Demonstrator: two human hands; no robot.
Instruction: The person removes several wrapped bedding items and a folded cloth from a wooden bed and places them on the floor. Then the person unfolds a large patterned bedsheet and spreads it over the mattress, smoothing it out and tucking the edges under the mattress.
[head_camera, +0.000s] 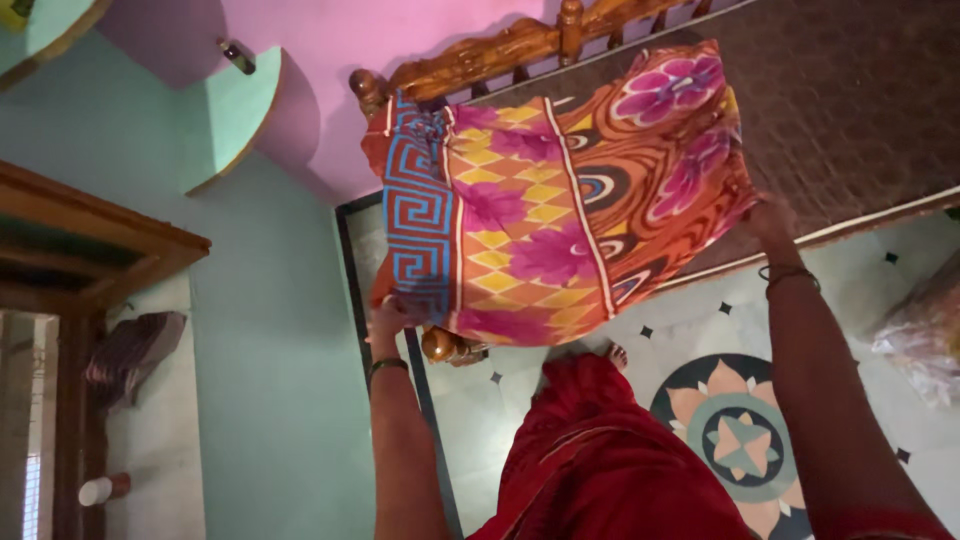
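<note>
My left hand (392, 315) and right hand (772, 215) each pinched an edge of the folded floral cloth (545, 200), holding it spread above the bed (840, 100) and tiled floor (700, 340).

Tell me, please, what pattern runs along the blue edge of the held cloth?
A blue and orange angular key pattern borders the cloth, clearest in the head view.

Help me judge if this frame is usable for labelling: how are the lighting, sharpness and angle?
Head view: strongly tilted, so walls and floor run diagonally; soft, even indoor light without glare; the patterned cloth is fairly sharp, while the left hand and right hand at its edges look slightly soft.
</note>
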